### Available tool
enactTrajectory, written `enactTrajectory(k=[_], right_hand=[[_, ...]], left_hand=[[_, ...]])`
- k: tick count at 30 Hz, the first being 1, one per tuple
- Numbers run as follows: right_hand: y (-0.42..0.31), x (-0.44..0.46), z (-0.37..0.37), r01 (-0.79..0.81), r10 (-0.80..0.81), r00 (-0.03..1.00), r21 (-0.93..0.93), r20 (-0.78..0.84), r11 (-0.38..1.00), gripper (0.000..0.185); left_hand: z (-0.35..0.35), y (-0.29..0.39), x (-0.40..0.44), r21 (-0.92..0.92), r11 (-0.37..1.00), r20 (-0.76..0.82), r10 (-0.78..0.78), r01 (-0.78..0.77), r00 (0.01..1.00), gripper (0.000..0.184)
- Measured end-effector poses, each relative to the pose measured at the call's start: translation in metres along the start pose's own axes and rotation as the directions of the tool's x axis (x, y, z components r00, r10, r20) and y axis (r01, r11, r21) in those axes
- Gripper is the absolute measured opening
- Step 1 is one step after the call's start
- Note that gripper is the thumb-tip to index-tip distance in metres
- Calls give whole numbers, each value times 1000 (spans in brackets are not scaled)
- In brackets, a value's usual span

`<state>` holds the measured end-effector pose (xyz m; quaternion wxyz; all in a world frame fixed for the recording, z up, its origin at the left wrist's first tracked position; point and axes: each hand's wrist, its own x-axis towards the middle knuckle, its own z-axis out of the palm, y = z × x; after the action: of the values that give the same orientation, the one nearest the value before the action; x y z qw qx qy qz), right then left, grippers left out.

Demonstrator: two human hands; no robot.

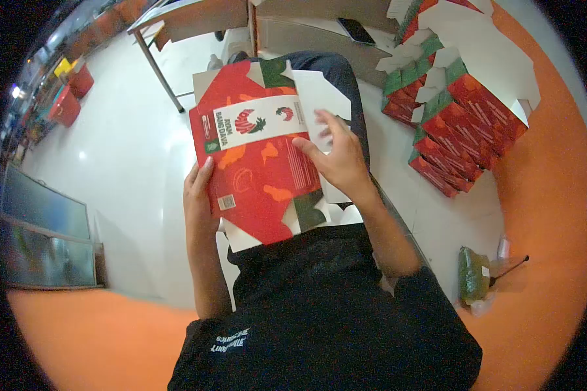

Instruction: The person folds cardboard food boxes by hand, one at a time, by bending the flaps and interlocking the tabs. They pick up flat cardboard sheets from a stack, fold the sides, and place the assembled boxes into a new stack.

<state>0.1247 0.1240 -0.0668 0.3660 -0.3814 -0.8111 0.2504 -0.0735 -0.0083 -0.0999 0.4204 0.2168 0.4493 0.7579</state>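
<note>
A flat, unfolded food carton (251, 173), red with green corners and a white band bearing a rooster logo, lies over my lap. Its left edge is gripped by my left hand (201, 192), fingertips showing on the printed side. My right hand (338, 156) is at the right edge, the thumb against the red panel and the other fingers apart over a white panel (319, 94); those fingertips are slightly blurred. White card edges also show below the carton, and I cannot tell how many pieces are stacked.
Folded red and green boxes (460, 124) stand in rows on the floor at the right. A phone (356, 30) lies on a ledge ahead. A green-filled plastic bag (473, 277) is at lower right. A table (195, 26) and red buckets (65, 107) are at upper left.
</note>
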Motion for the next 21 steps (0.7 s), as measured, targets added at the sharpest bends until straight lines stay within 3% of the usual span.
enactTrajectory(k=[3, 5, 6, 9, 12, 15, 16, 17, 19, 21], right_hand=[[-22, -19, -10, 378, -367, 925, -134, 99, 916, 98], [-47, -40, -3, 451, -443, 873, 6, 206, 892, 109], [-56, -51, 3, 446, -434, 867, 6, 244, 895, 113], [-65, -54, 11, 536, -503, 838, -138, 213, 833, 67], [-48, -45, 10, 475, -476, 880, 48, 12, 879, 40], [-39, -34, -17, 333, -327, 924, -2, -199, 943, 28], [-30, -26, -29, 335, -344, 893, -80, -290, 939, 26], [-23, -21, -43, 217, -234, 898, -87, -372, 972, 26], [4, 1, -68, 73, -24, 844, 69, -536, 995, 28], [40, 29, -88, 66, -27, 779, 38, -626, 997, 41]], left_hand=[[3, -6, -4, 56, 997, -27, 61, -60, 998, 40], [11, -9, -8, 186, 977, 16, 104, -105, 994, 43], [21, -11, -9, 63, 997, 2, 38, -38, 999, 47], [36, -12, -18, 150, 988, -8, 47, -45, 999, 50], [36, -14, -15, 244, 970, -32, 35, -26, 999, 45], [35, -12, -15, 347, 937, -42, 65, -46, 997, 46], [29, -15, -14, 394, 915, -32, 104, -84, 994, 46], [24, -18, -12, 440, 890, -18, 143, -121, 990, 46], [15, -17, -13, 257, 961, -32, 110, -98, 993, 45], [13, -5, -15, 17, 999, -41, 28, -27, 999, 47]])
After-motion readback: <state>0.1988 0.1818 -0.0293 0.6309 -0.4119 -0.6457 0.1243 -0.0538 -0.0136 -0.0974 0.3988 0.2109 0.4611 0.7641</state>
